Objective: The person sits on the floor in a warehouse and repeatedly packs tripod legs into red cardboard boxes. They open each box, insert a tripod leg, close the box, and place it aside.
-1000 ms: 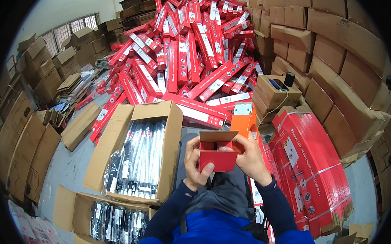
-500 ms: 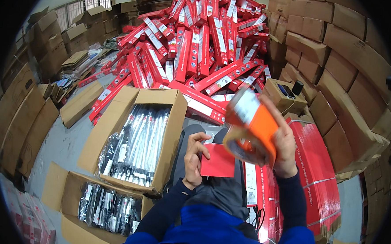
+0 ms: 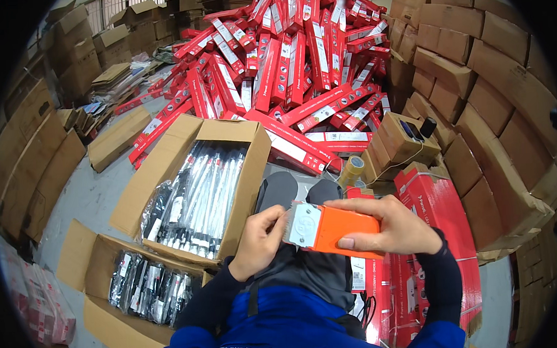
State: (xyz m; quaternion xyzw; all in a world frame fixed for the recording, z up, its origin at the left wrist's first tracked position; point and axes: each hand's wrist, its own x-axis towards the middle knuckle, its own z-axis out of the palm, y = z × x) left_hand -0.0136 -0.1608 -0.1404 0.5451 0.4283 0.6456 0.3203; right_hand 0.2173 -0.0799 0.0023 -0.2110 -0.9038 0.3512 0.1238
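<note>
My right hand [image 3: 391, 221] grips an orange tape dispenser [image 3: 347, 230] above my lap, thumb on its near face and fingers along the far edge. The dispenser's grey plate [image 3: 304, 224] with a toothed edge points left. At that edge my left hand [image 3: 257, 241] is closed, its fingertips pinched beside the teeth. What those fingers hold is hidden. To the left stands an open carton [image 3: 234, 230] with plastic-wrapped, silver and black rod-shaped items [image 3: 201, 197]. A second open carton [image 3: 103, 309] nearer me holds similar dark wrapped pieces [image 3: 151, 289].
A big heap of long red boxes [image 3: 294, 60] rises ahead. Strapped red packages [image 3: 441, 222] lie at my right, beside stacked brown cartons [image 3: 474, 56]. Tape rolls [image 3: 352, 168] stand beyond my knees, near a carton [image 3: 397, 136] bearing phone-like devices and a cable.
My right hand has turned the dispenser from upright to lying sideways and brought it left against my left hand. The red card-like piece at my left hand is out of sight.
</note>
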